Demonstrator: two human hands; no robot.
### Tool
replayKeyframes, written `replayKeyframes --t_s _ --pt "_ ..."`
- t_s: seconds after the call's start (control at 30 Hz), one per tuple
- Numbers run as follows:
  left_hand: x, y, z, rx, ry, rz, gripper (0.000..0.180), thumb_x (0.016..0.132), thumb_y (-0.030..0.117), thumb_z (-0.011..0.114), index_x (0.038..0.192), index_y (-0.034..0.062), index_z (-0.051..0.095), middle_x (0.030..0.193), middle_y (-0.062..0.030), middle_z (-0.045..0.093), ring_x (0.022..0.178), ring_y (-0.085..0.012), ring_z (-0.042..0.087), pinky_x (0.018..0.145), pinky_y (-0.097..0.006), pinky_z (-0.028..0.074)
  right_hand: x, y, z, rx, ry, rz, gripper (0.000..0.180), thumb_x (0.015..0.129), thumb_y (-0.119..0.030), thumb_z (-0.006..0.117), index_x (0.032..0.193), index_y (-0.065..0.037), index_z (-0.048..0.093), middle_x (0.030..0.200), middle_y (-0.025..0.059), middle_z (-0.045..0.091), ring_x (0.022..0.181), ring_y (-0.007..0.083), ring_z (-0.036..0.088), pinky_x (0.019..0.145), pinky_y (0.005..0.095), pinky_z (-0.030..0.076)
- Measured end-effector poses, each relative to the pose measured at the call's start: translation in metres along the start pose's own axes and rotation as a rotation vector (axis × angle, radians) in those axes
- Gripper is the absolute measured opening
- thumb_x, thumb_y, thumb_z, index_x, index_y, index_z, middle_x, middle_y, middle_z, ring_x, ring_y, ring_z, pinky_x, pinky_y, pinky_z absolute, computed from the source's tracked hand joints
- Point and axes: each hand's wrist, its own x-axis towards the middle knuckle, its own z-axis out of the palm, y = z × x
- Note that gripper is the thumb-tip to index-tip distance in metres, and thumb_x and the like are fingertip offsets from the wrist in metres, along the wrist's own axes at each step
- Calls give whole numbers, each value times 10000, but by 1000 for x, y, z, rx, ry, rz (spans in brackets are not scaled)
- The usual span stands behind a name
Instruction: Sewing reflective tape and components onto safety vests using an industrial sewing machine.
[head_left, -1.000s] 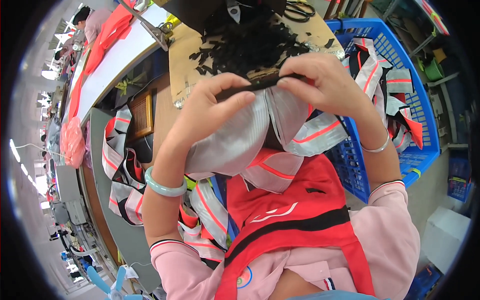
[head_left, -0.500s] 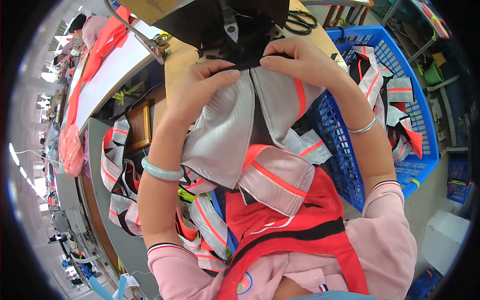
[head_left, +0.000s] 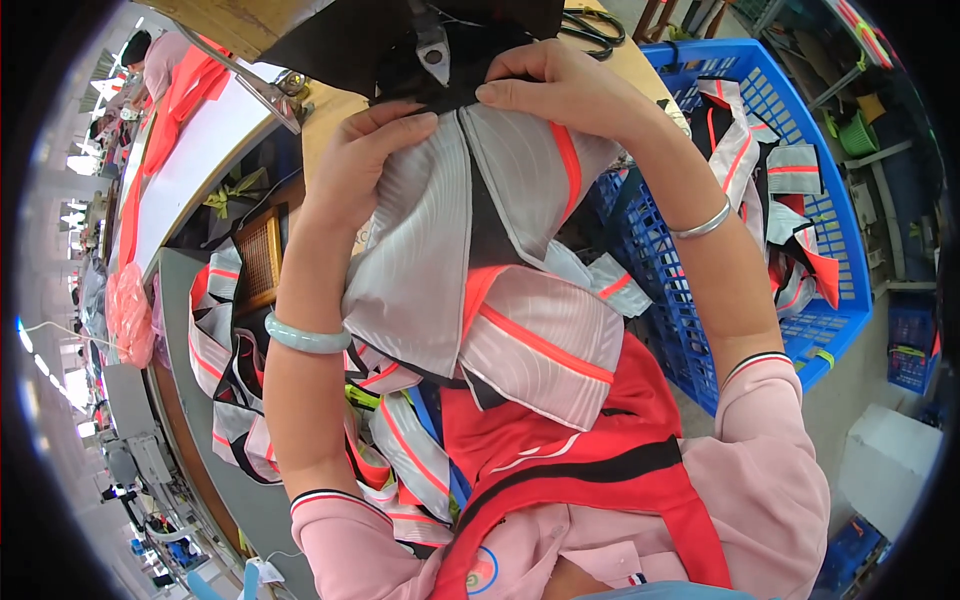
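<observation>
My left hand [head_left: 362,160] pinches the left part of the far edge of a grey striped fabric piece [head_left: 415,250], thumb on top. My right hand [head_left: 550,88] grips the same black-trimmed edge further right. The piece has a black middle strip and a red-orange stripe on its right panel. It hangs toward me, over a folded grey piece with a bright stripe [head_left: 545,350] by my red apron [head_left: 560,440]. Just beyond my fingers is a dark machine with a pointed metal part [head_left: 433,60]; the edge's contact with it is hard to make out.
A blue plastic basket [head_left: 850,300] on the right holds several striped pieces. More striped strips [head_left: 235,350] lie at my left. Black-handled scissors [head_left: 597,35] rest on the wooden tabletop beyond my right hand. A person [head_left: 160,65] is at the far left.
The view has shifted, so most things sit a little further left and higher. Both hands keep their hold on the fabric and have moved slightly toward the machine.
</observation>
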Motion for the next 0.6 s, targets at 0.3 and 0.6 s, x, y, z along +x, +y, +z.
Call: replayKeyframes --t_s 0.3,0.6 --pt "3 2 -1 1 32 8 270 809 89 711 1050 -21 655 920 -52 683 836 -104 628 775 -211 466 5 1 -1 26 -16 -8 318 895 -325 635 975 -20 677 824 0 653 784 60 567 729 218 463" --pt "3 8 4 3 84 45 283 804 91 713 1058 -19 654 946 -59 688 862 -115 632 801 -213 465 8 -15 -13 88 -46 65 268 883 -271 624 931 -13 675 754 13 633 722 93 552 658 263 459"
